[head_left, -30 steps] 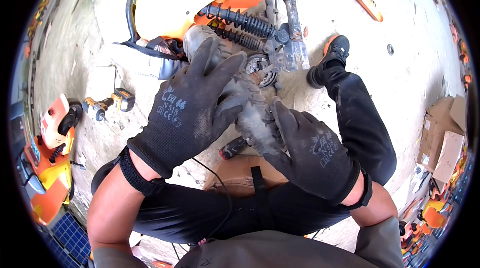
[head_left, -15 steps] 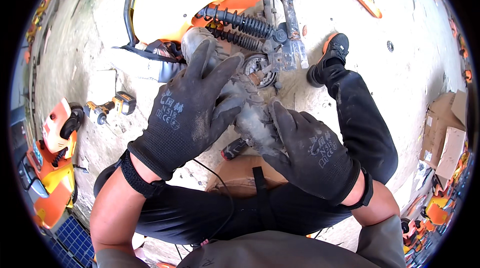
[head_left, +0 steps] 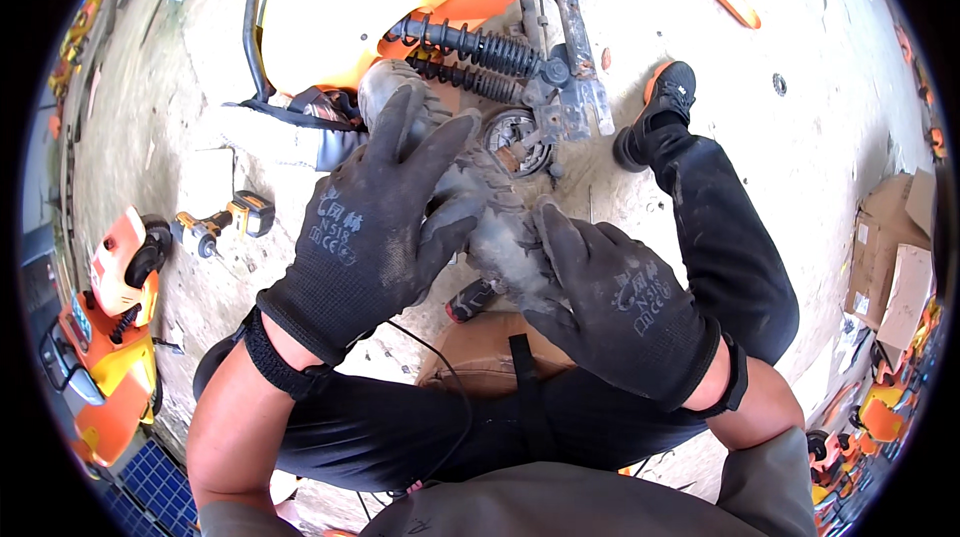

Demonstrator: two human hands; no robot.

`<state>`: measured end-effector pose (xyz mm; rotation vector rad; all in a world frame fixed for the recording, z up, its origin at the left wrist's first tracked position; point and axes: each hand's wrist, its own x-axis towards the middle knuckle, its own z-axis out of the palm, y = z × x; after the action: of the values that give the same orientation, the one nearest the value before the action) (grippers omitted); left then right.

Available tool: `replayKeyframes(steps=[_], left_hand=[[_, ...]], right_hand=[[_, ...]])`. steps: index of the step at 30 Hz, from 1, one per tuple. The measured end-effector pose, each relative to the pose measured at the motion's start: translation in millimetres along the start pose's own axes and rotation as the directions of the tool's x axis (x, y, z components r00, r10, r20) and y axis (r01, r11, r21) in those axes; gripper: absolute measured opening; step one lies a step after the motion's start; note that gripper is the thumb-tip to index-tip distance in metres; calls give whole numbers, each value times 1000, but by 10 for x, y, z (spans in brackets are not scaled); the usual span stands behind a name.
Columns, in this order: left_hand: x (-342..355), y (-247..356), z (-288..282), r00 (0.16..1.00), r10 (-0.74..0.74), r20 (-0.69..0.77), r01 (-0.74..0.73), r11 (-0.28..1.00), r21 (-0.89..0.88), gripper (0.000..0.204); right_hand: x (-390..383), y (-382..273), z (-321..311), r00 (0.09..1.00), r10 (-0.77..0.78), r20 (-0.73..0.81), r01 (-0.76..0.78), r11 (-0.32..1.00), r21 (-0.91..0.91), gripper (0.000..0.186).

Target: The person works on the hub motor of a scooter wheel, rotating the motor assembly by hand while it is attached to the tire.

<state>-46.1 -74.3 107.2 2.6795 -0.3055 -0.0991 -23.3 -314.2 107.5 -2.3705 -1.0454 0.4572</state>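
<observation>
A dusty grey tyre with a knobbly tread lies between my hands, partly covered by the gloves. My left hand, in a black work glove, wraps its thumb and fingers over the tyre's left side. On its near right side, my right hand, gloved the same way, grips with thumb and fingers. Just beyond the tyre is a round brake drum with rusty parts inside. Black coil-spring shock absorbers and a worn metal frame join an orange vehicle body.
A yellow-and-black cordless drill lies on the floor at left. A dark tool rests beneath my hands, by a brown cushion-like seat. Cardboard boxes stand at right; orange vehicle parts at far left.
The view has shifted slightly. Both hands keep nearly the same hold on the tyre.
</observation>
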Motion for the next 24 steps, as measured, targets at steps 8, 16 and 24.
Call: replayKeyframes(steps=[8,16,24], left_hand=[[-2,11,2,1000,9,3,-9,1000,28,64],[9,-5,2,1000,18,-14,-18,1000,-1,65],[2,-3,-5,1000,-1,-8,1,1000,25,64]], right_hand=[[0,-1,-10,1000,5,7,-5,1000,-7,65],[1,-11,-9,999,22,26,-22,1000,-13,63],[16,-4,-19,998,-13,69,14,1000,-16,62]])
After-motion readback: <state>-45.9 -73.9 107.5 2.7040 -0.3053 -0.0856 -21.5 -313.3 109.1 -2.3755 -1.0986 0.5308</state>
